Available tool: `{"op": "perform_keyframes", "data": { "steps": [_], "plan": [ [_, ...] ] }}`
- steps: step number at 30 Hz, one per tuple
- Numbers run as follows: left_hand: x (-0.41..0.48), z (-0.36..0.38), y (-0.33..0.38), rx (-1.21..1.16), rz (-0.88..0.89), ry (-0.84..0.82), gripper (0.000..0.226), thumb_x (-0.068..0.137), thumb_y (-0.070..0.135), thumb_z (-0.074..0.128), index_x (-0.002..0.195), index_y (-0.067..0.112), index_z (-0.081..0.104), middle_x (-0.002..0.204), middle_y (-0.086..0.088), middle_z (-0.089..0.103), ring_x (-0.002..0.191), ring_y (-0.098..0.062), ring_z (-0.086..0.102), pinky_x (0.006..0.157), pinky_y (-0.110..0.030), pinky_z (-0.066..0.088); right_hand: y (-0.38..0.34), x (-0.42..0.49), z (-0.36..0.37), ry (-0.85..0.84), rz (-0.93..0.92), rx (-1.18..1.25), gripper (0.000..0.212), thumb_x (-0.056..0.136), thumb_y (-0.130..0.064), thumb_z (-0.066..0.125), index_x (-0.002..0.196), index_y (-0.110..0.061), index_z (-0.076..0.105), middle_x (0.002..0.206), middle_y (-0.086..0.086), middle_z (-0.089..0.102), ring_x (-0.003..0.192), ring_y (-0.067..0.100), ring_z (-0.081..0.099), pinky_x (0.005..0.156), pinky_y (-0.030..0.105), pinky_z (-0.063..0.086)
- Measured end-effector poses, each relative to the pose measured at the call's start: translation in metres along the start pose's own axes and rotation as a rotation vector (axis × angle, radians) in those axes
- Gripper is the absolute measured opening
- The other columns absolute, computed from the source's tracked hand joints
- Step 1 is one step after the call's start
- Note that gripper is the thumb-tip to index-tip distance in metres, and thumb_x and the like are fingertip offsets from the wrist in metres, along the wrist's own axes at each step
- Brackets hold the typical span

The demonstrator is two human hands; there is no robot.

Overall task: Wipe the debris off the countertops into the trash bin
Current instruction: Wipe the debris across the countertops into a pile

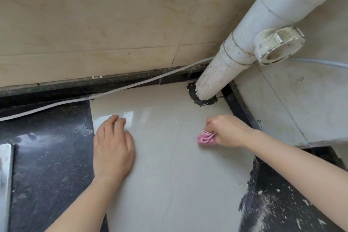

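Left hand (113, 149) flat, palm down on beige countertop (169, 184), fingers loosely spread, holding nothing. Black stone slab (47, 152) just to its left, white cable (113, 92) beyond its fingertips. Right hand (227, 131) curled round bunched pink cloth (206, 138) (touching the tile), cloth sticking out toward the left hand. White pipe (226, 62) beyond it; pale debris (273, 203) scattered on dark surface beside its forearm.

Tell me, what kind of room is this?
Probably a kitchen corner, perhaps unfinished: a dark stone countertop, beige tiled walls, a white drainpipe in the corner, and the right hand holding a pink cloth.
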State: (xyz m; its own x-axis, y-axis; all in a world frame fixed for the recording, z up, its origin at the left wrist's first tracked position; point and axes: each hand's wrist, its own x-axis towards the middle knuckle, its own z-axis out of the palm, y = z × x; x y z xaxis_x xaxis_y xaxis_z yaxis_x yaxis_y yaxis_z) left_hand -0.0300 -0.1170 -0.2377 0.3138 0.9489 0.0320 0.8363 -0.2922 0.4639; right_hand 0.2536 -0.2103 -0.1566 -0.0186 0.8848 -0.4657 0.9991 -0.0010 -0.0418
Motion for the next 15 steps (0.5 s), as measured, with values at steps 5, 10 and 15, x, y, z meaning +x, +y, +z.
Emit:
{"op": "perform_keyframes", "data": {
  "steps": [5,10,15],
  "plan": [
    [0.000,0.000,0.000,0.009,0.008,0.004,0.038,0.087,0.023,0.036,0.118,0.012,0.054,0.132,-0.010,0.048,0.121,-0.030,0.041,0.100,-0.045,0.035,-0.020,0.050,-0.029,0.332,-0.031,0.144,0.041,0.087,-0.038,0.044,0.086,-0.009,0.073,0.093,0.009,0.066,0.080,0.028,0.062,0.059,0.028,0.043],
    [0.000,0.002,-0.001,-0.001,0.000,0.009,0.037,0.087,0.024,0.036,0.118,0.014,0.053,0.133,-0.007,0.046,0.123,-0.028,0.038,0.101,-0.045,0.034,-0.050,0.116,-0.017,0.404,0.050,0.069,0.043,0.094,-0.013,0.050,0.136,-0.021,0.054,0.134,0.012,0.056,0.117,0.034,0.053,0.085,0.039,0.048],
    [-0.001,0.003,-0.002,-0.009,0.015,0.022,0.031,0.090,0.018,0.041,0.118,0.013,0.053,0.133,-0.008,0.046,0.122,-0.029,0.038,0.099,-0.045,0.034,-0.042,0.047,0.032,0.463,-0.216,0.107,0.042,0.079,-0.005,0.044,0.109,-0.018,0.070,0.116,0.011,0.068,0.105,0.032,0.065,0.066,0.034,0.057]
  ]
}}
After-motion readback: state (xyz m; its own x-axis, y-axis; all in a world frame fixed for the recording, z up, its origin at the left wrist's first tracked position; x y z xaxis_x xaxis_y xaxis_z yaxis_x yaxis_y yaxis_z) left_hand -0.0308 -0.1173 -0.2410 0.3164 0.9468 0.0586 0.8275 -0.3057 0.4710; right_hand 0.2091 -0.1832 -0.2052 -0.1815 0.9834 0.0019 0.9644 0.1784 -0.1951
